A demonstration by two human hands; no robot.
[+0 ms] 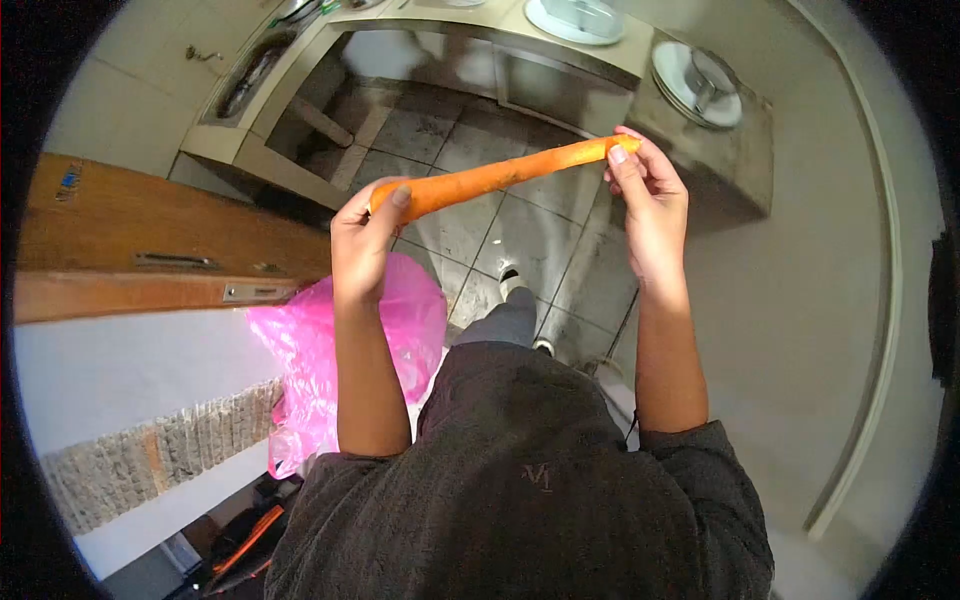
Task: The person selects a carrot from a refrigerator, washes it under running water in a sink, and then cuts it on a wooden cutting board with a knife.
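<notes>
A long orange carrot is stretched between my two hands, held up in front of me above the tiled floor. My left hand grips its thick end, the thumb lying on top. At the thin end, my right hand pinches the tip between thumb and fingers. The carrot slopes slightly upward to the right. Beneath my left forearm hangs a pink plastic bag; its contents cannot be made out.
A counter with a sink runs along the far side. White plates sit on a lower ledge at the right. A wooden door stands to the left, and a pale wall rises at the right.
</notes>
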